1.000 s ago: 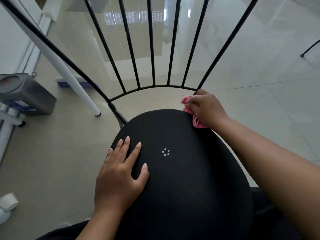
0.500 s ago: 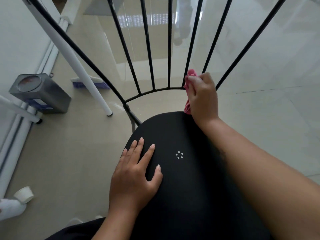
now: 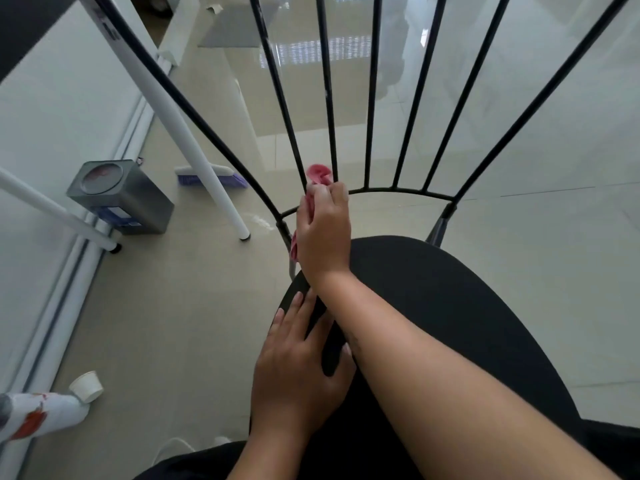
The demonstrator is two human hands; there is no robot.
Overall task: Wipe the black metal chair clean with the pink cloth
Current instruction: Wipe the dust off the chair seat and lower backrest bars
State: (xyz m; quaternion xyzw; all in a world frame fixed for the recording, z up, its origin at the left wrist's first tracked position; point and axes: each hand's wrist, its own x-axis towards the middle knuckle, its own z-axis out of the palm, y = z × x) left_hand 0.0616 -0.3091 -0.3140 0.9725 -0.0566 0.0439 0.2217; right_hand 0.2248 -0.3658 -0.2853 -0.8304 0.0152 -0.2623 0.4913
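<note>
My right forearm crosses the frame from 4 o'clock and hides much of the black round chair seat (image 3: 450, 306), including its middle, and it covers my left thumb too. My right hand (image 3: 323, 237) closes its grip around the pink cloth (image 3: 319, 174), pinching it against the lower end of a thin black metal back bar (image 3: 327, 98) at 12 o'clock from the seat; only a bunched pink tip above my fingers and a strip below my palm show. My left hand (image 3: 298, 372) lies flat, grip spread, on the seat's rim at 8 o'clock. The chair's back bars fan upward, cut off by the top edge. At 9 o'clock a grey metal tin (image 3: 117, 195) stands on the tiled floor (image 3: 156, 323).
</note>
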